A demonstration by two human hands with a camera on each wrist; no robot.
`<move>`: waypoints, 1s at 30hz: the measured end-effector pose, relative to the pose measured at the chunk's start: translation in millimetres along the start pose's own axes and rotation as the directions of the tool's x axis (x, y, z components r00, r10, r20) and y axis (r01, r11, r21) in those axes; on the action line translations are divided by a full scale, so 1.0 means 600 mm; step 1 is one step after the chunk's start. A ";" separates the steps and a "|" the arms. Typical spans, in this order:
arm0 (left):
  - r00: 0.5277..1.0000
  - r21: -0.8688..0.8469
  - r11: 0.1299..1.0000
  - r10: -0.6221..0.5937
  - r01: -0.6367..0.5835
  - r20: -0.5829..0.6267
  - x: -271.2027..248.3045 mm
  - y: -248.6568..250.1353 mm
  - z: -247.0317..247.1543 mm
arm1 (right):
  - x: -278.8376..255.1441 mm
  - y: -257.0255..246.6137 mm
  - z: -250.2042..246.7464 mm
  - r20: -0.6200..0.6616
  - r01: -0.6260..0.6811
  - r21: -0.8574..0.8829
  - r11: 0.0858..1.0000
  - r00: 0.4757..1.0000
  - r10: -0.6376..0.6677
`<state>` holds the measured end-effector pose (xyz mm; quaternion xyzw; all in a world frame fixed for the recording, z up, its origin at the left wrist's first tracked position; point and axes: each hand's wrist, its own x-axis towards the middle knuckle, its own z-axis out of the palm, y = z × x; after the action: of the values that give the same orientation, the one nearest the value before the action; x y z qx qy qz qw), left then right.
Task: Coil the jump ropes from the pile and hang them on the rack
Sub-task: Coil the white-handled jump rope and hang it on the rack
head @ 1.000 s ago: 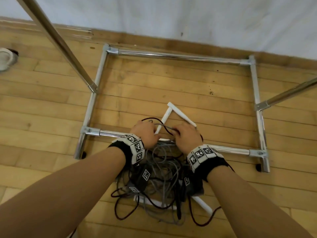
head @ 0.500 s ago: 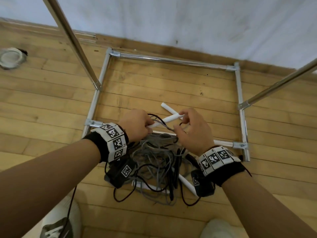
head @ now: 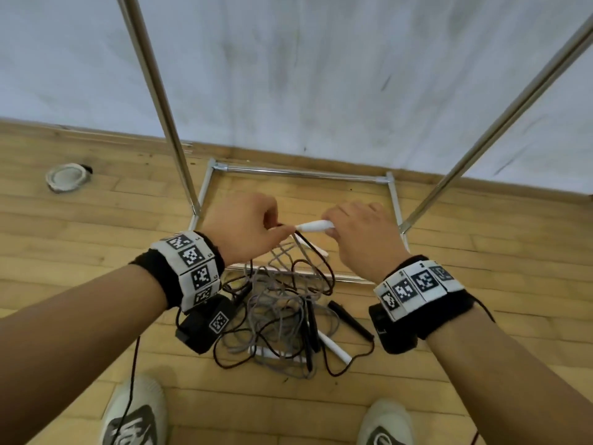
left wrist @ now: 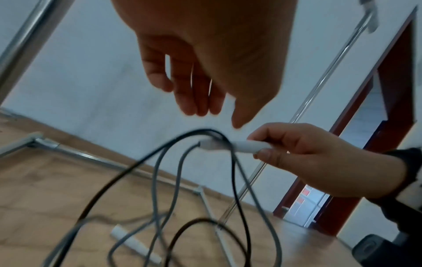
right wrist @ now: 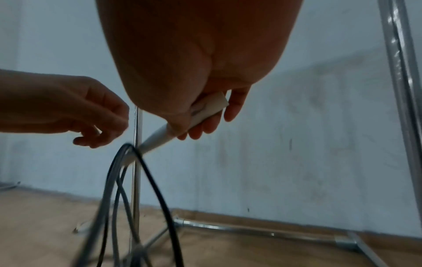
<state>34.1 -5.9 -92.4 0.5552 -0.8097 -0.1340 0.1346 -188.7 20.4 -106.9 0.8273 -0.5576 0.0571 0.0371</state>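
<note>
Nearest the camera, two shoes (head: 133,412) stood on the wooden floor (head: 481,316). Just beyond them lay the pile of jump ropes (head: 282,319), grey and black cords tangled with white and black handles. Above the pile both forearms were raised, wrists level. The right hand (head: 362,239) pinched a white handle (head: 314,226) between thumb and curled fingers, the handle lying roughly level and pointing toward the left hand (head: 244,231). A black cord (left wrist: 137,162) and a grey cord (left wrist: 180,171) hung in loops from the handle's tip down to the pile. The left hand's fingers hung loosely curled just beside that tip, apparently holding nothing, though motion blur limited certainty. Beyond the hands stood the rack (head: 298,171), its base frame on the floor and two uprights rising before the white wall (head: 321,75).
</note>
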 end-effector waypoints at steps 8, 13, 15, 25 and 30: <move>0.981 -0.203 0.962 0.193 -0.182 0.036 -0.034 0.082 -0.093 | -0.054 -0.002 -0.153 -0.196 -0.014 0.166 0.986 0.979 0.047; 0.985 -0.389 0.905 0.170 -0.173 -0.041 -0.053 0.106 -0.145 | -0.077 -0.017 -0.227 -0.199 -0.009 0.198 0.980 0.979 0.049; 0.978 -0.380 0.901 0.197 -0.210 -0.073 -0.062 0.115 -0.172 | -0.079 -0.028 -0.248 -0.150 -0.017 0.212 0.977 0.987 0.050; 0.959 -0.517 0.810 0.204 -0.277 -0.194 -0.085 0.125 -0.262 | -0.079 -0.073 -0.344 -0.323 -0.025 0.332 0.943 0.936 0.138; 0.977 -0.445 0.886 0.192 -0.133 0.090 -0.103 0.103 -0.234 | -0.073 -0.058 -0.389 -0.460 -0.057 0.537 0.842 0.817 0.348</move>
<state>53.7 64.2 56.5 0.4309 -0.8099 -0.3365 0.2127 -185.2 103.2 118.4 0.6908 -0.5776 0.4339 -0.0293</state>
